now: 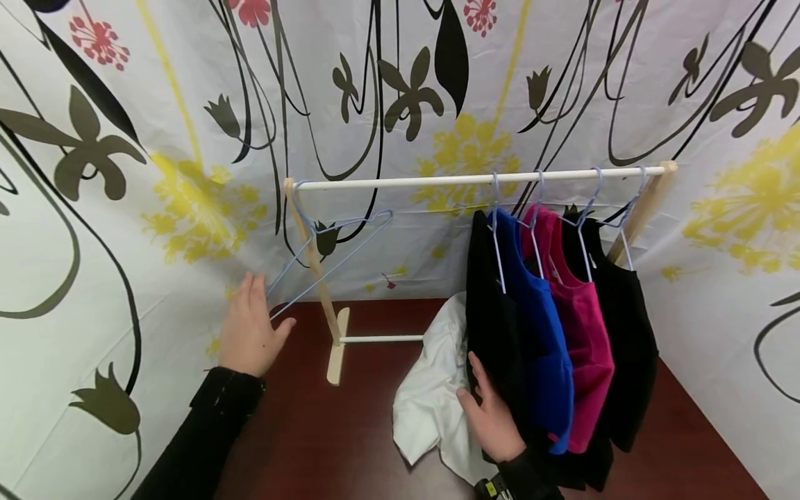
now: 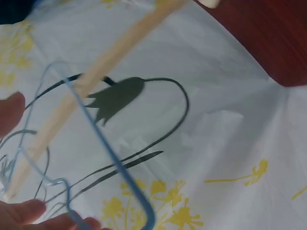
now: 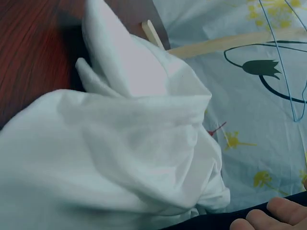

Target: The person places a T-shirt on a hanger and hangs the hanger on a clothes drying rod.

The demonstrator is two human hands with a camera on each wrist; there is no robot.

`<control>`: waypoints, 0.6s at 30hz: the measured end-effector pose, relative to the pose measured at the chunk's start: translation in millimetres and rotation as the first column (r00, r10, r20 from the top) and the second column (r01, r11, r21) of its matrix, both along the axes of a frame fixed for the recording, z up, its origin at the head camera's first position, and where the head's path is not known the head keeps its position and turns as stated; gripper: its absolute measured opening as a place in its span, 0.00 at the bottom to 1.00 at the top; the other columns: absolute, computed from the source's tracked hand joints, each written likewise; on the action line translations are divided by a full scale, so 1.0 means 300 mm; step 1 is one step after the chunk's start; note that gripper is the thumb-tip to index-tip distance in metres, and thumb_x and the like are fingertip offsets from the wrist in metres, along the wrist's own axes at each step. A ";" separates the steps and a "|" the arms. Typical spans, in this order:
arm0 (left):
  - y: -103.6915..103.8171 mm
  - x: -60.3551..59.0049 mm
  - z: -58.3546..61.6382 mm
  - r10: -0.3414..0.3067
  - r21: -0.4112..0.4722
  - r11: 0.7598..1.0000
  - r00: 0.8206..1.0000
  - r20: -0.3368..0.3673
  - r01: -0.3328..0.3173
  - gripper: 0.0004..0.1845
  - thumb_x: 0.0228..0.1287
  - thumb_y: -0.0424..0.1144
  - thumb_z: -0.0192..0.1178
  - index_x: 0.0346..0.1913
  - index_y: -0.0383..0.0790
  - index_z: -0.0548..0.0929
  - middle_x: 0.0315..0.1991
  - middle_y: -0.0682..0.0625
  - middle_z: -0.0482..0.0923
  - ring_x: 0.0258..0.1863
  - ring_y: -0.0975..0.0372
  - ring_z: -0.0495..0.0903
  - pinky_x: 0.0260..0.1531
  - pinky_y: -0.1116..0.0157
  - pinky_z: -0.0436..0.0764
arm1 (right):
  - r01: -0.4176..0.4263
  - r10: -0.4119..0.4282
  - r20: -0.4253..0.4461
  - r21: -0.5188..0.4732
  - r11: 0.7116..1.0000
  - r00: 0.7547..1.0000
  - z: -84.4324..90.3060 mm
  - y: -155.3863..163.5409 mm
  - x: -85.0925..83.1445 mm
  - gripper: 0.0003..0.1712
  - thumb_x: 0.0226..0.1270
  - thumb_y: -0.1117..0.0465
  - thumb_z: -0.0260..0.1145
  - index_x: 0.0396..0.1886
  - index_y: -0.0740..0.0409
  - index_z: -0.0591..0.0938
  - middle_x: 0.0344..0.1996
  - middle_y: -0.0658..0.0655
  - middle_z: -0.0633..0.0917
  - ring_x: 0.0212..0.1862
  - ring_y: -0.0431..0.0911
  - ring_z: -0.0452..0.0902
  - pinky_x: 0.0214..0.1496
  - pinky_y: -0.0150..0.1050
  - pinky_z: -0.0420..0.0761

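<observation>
A light blue hanger hangs bare at the left end of the white rail. My left hand is beside its near end, fingers straight and thumb spread. In the left wrist view, the hanger's blue wire crosses in front of the fingertips. My right hand lies against the front black garment with fingers extended. A crumpled white cloth garment lies on the table just left of that hand and fills much of the right wrist view.
Blue, magenta and more black clothes hang on hangers at the right. Wooden posts carry the rail, with a foot on the dark red table. Flower-printed sheeting stands close behind and at both sides.
</observation>
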State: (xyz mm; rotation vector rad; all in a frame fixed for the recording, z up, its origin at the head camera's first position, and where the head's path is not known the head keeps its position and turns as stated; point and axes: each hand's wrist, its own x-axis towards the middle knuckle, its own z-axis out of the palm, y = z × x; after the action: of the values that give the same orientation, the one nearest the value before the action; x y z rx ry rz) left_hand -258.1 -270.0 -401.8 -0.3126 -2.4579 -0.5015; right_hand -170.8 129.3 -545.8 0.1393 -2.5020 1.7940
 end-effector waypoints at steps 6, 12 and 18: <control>-0.013 -0.050 -0.023 0.057 -0.105 0.992 0.995 -0.085 -0.066 0.47 0.45 0.40 0.82 0.64 0.21 0.68 0.57 0.26 0.73 0.54 0.35 0.75 0.51 0.39 0.74 | 0.008 -0.008 -0.010 0.065 0.998 1.000 -0.008 0.008 0.000 0.41 0.80 0.44 0.55 0.83 0.42 0.47 0.81 0.59 0.48 0.80 0.57 0.44 0.74 0.59 0.56; -0.008 -0.077 -0.048 0.096 -0.174 0.976 0.978 -0.185 -0.128 0.41 0.42 0.38 0.84 0.54 0.22 0.70 0.45 0.28 0.76 0.41 0.36 0.78 0.39 0.41 0.76 | 0.047 -0.045 -0.016 0.134 0.990 0.999 -0.019 0.012 0.000 0.40 0.80 0.47 0.56 0.83 0.43 0.48 0.80 0.61 0.50 0.79 0.59 0.45 0.72 0.62 0.58; -0.005 -0.105 -0.049 0.097 -0.178 0.976 0.979 -0.179 -0.129 0.34 0.43 0.34 0.82 0.48 0.24 0.70 0.35 0.31 0.76 0.34 0.37 0.79 0.34 0.42 0.75 | 0.046 -0.044 -0.018 0.102 0.994 0.999 -0.013 0.023 0.008 0.39 0.81 0.49 0.56 0.83 0.45 0.50 0.80 0.62 0.53 0.77 0.60 0.53 0.71 0.59 0.60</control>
State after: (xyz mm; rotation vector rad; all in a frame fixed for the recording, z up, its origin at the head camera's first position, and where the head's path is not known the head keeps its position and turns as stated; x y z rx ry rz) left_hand -289.7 -271.5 -416.6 -0.2775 -2.3440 -0.1845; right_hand -168.5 136.1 -549.6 0.1002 -2.5655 1.6419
